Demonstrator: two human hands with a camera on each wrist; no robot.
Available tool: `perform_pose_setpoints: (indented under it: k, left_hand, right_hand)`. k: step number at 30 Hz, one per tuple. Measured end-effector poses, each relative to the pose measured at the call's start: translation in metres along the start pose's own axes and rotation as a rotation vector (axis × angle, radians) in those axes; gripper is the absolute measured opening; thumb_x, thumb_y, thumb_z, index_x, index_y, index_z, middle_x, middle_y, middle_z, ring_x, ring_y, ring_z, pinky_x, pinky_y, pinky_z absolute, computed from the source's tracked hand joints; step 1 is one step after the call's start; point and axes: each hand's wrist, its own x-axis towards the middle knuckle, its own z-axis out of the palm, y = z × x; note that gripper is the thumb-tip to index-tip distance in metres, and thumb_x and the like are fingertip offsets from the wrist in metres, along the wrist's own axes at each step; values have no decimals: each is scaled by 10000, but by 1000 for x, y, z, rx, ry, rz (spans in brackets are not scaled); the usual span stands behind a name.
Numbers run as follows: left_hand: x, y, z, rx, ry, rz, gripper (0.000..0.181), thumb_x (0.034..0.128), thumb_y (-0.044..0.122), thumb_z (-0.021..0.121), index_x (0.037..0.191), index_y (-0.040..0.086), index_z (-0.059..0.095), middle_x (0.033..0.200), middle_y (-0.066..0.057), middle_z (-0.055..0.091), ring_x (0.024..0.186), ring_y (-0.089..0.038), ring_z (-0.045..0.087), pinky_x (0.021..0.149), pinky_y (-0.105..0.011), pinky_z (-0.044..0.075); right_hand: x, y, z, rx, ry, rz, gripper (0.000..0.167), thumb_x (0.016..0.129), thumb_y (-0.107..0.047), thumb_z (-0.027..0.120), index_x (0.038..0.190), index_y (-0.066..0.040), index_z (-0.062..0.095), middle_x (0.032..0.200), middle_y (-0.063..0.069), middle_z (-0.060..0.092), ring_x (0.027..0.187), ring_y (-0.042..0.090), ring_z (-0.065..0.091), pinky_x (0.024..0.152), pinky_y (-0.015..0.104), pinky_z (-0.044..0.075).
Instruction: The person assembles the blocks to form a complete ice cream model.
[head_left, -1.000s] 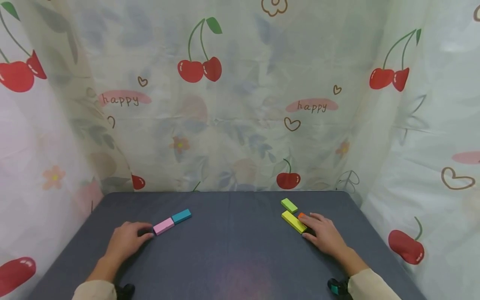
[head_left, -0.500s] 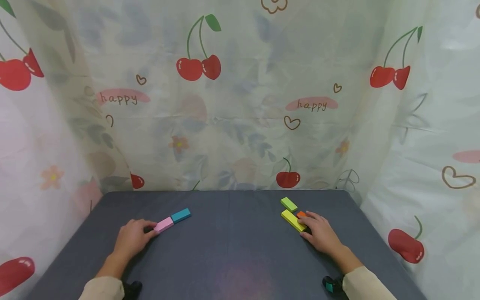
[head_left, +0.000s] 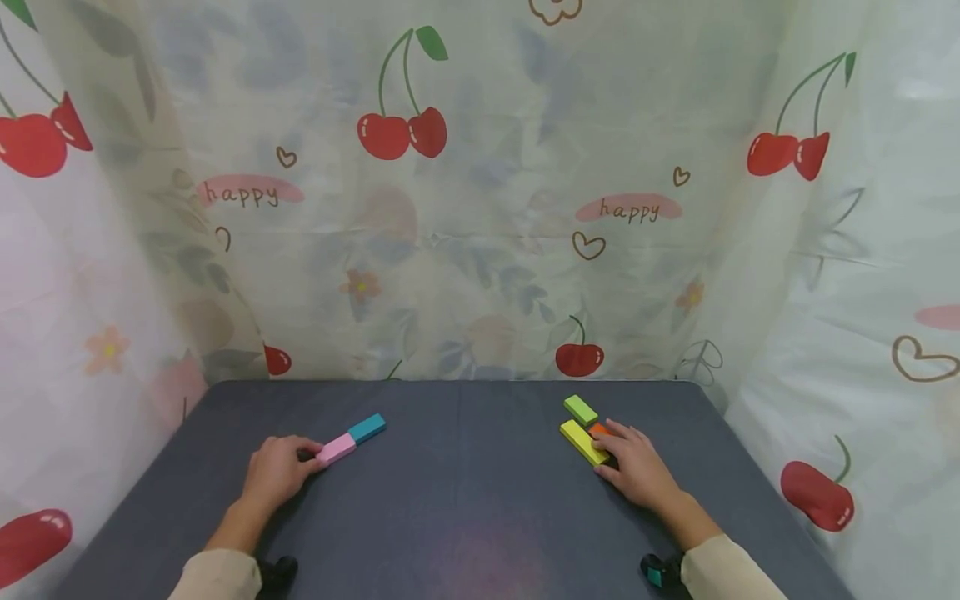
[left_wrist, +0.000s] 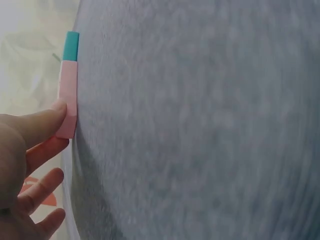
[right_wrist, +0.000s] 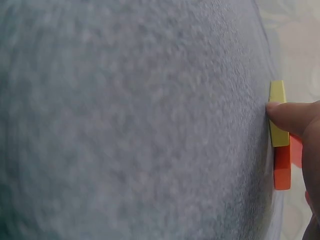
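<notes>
A pink block [head_left: 337, 450] lies end to end with a blue block [head_left: 367, 428] on the left half of the table. My left hand [head_left: 273, 475] pinches the near end of the pink block; in the left wrist view the thumb [left_wrist: 45, 122] presses its side. On the right half, my right hand [head_left: 637, 467] grips the near end of a yellow block [head_left: 579, 437], its thumb [right_wrist: 290, 115] against the side in the right wrist view. An orange block [head_left: 599, 429] lies beside the yellow one, partly hidden by the fingers. Just behind them is a green block [head_left: 581, 408].
The dark grey table [head_left: 457, 500] spreads between the two hands. A curtain [head_left: 480, 208] printed with cherries hangs behind the table and along both sides. Black devices [head_left: 277, 575] sit at both wrists, by the beige sleeves [head_left: 221, 575].
My left hand has moved right and taken hold of the pink block's near end. My right hand has shifted slightly left, the yellow block with it, and more of the orange block shows.
</notes>
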Motion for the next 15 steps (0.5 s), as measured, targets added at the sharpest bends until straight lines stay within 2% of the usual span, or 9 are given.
perform_pose_setpoints:
  k: [3,8,15]
  left_hand:
    - [-1,5,2,-10,2,7,258,818,243,794,1025,90,772,1068,-169,688,1023,-397,556,881,-617,375]
    - [0,15,5,-3,-5,6,270,811,256,802,1025,92,772,1068,-160,686,1022,-382,550,886,-601,382]
    - [0,26,14,5,-1,7,253,800,261,811,1003,113,779,1049,-132,691,1027,-379,555,883,-596,386]
  right_hand:
    - [1,-4,-1,-5,-2,-13,400,800,-221,810,1152,-66,702,1238,120,640,1336,367,397,1069,601,240]
    - [6,-8,-1,-2,-25,-40,408,795,-257,815,1142,-68,709,1276,86,626,1358,355,371,1080,595,216]
    - [13,-15,3,-14,-61,-37,401,791,-297,817,1126,-103,712,1262,54,634,1345,343,384,1090,592,195]
